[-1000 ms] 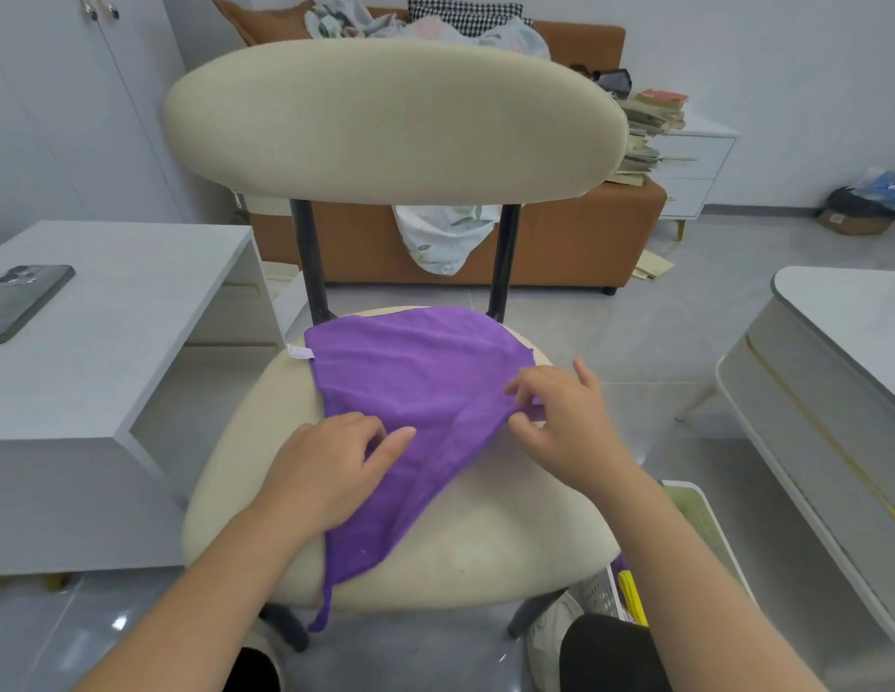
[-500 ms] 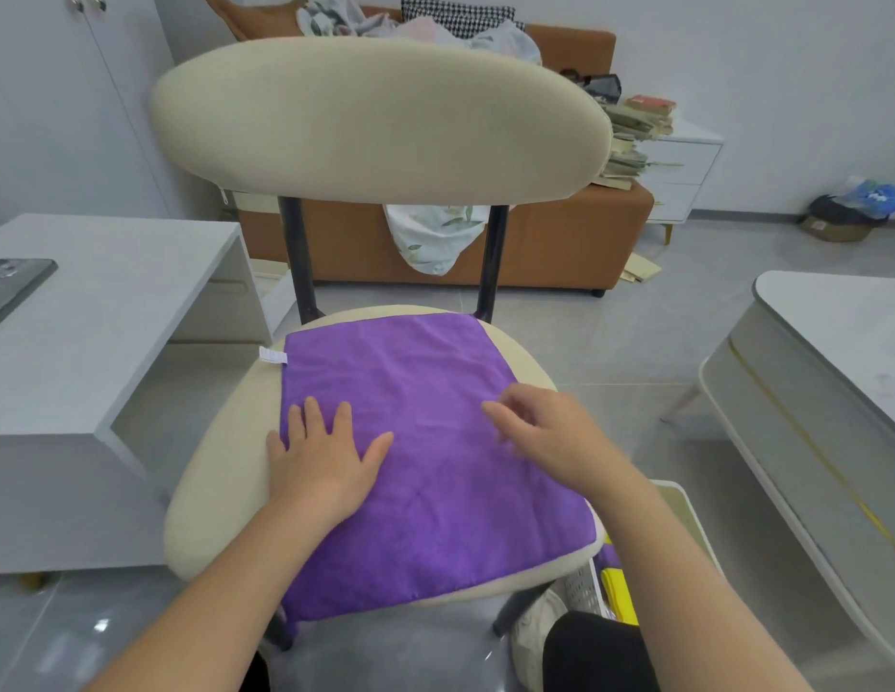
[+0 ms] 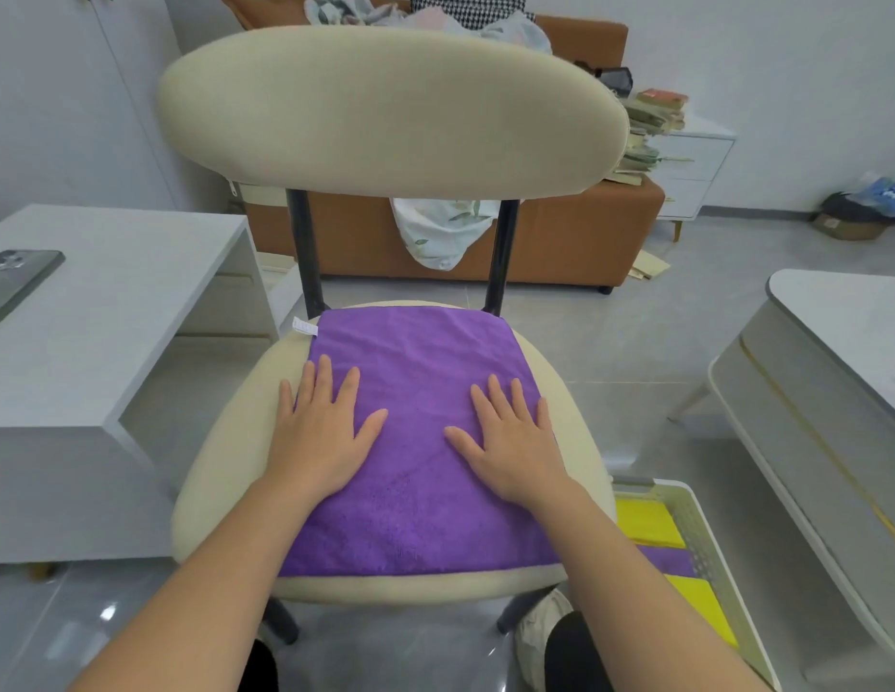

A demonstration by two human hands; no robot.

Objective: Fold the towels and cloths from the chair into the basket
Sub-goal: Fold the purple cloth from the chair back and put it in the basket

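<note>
- Head view, the step in hand: a purple cloth [image 3: 415, 372] lies spread flat and square on the seat of the cream chair [image 3: 390, 112], with a white label [image 3: 304, 326] at its far-left corner. It appears to be getting smoothed ahead of a first fold.
- The left hand [image 3: 320, 437] rests palm-down on the cloth's left side, fingers straight and spread, the little finger reaching past the cloth's edge onto the seat. The right hand [image 3: 510, 442] mirrors it on the cloth's right side, fingers straight and slightly apart, thumb out. Neither hand pinches anything.
- The next move, as a judgement: an edge or a pair of corners must be pinched and carried across to the opposite edge. A flat hand will likely be needed to keep the soft layers lined up.
- The basket [image 3: 705, 531], pale and perforated, stands on the floor just right of the chair's front, partly hidden by the seat. Folded yellow cloths [image 3: 645, 524] and a folded violet cloth [image 3: 665, 559] lie in it, which suggests the task is well along.
- The room: a white desk [image 3: 111, 312] to the chair's left carries a phone [image 3: 16, 282]. Behind the chair stands an orange sofa [image 3: 560, 242] heaped with laundry. A pale low table [image 3: 835, 367] sits to the chair's right. Behind the chair and to the right, a stack of books [image 3: 650, 127] leans on a white drawer unit. The floor [image 3: 610, 342] under the chair is grey glossy tile.
</note>
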